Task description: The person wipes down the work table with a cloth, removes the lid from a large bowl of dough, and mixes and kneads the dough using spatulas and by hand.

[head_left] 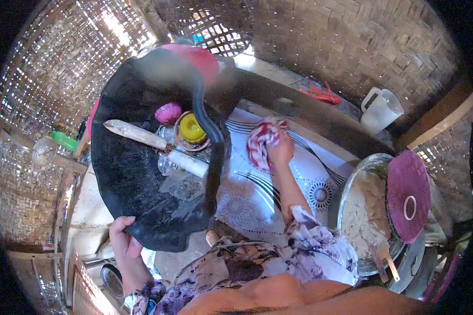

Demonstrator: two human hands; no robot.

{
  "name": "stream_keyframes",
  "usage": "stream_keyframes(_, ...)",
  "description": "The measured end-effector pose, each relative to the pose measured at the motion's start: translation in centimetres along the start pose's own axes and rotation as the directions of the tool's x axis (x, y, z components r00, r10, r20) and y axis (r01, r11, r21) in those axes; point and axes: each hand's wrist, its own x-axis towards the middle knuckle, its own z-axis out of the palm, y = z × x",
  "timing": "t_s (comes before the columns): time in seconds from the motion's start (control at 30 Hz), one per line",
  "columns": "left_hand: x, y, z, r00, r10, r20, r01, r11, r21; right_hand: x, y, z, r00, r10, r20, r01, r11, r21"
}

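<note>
My left hand (126, 247) grips the near rim of a wide black tub (126, 178), which is tilted up on the left. Inside the tub lie a long pale wooden-looking tool (136, 135), a yellow round cup or mould (192, 129), a pink round piece (167, 113), a white roll-shaped thing (188, 163) and crumpled clear plastic (181, 185). My right hand (282, 150) is closed on a bunched red-and-white cloth (261, 143), pressed against the white patterned table cover (299, 181). Its fingertips are partly hidden by the fabric.
At right stands a large basin of pale flour-like mix (365, 205), with a flat wooden tool (386, 260) in it and a purple disc (409, 198) at its edge. A translucent pitcher (382, 111) and red strips (323, 94) rest on the ledge behind. A strainer (45, 151) hangs left.
</note>
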Motion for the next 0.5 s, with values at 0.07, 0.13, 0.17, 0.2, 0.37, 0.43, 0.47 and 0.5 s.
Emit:
stream_keyframes(0.07, -0.3, 0.1, -0.1, 1.0, -0.001, -0.009, 0.001, 1.0, 0.015, -0.2, 1.0, 4.3, 0.998, -0.043, -0.045, 0.042, 0.999, -0.03)
stream_keyframes(0.13, 0.3, -0.3, -1.0, 1.0, 0.007, -0.015, -0.007, 1.0, 0.023, -1.9, -0.1, 6.5, 0.958, 0.012, 0.287, 0.044, 0.981, -0.188)
stream_keyframes(0.17, 0.4, -0.3, -1.4, 1.0, -0.001, -0.024, 0.002, 1.0, 0.031, -4.8, 0.5, 9.7, 0.929, -0.262, 0.262, 0.321, 0.922, -0.215)
stream_keyframes(0.2, 0.4, -0.3, -1.1, 1.0, 0.003, -0.03, -0.002, 1.0, 0.03, -7.2, -1.5, 9.5, 0.872, -0.311, 0.378, 0.378, 0.918, -0.116)
stream_keyframes(0.37, 1.1, -0.1, -0.8, 0.998, -0.059, 0.023, 0.059, 0.998, -0.001, -11.9, -8.4, 5.5, 0.755, -0.453, 0.475, 0.114, 0.803, 0.585)
stream_keyframes(0.43, 0.5, -0.1, 0.4, 0.999, -0.024, -0.026, 0.024, 1.0, 0.005, -6.6, -8.5, 4.4, 0.835, -0.279, 0.475, -0.073, 0.799, 0.597)
stream_keyframes(0.47, 0.3, -0.1, 0.9, 0.999, -0.008, -0.051, 0.009, 1.0, 0.006, -3.3, -8.3, 4.0, 0.893, -0.173, 0.415, -0.086, 0.84, 0.535)
stream_keyframes(0.5, 0.2, 0.1, 0.9, 0.999, -0.015, -0.043, 0.015, 1.0, -0.002, -0.6, -7.8, 4.0, 0.945, -0.09, 0.316, -0.06, 0.898, 0.435)
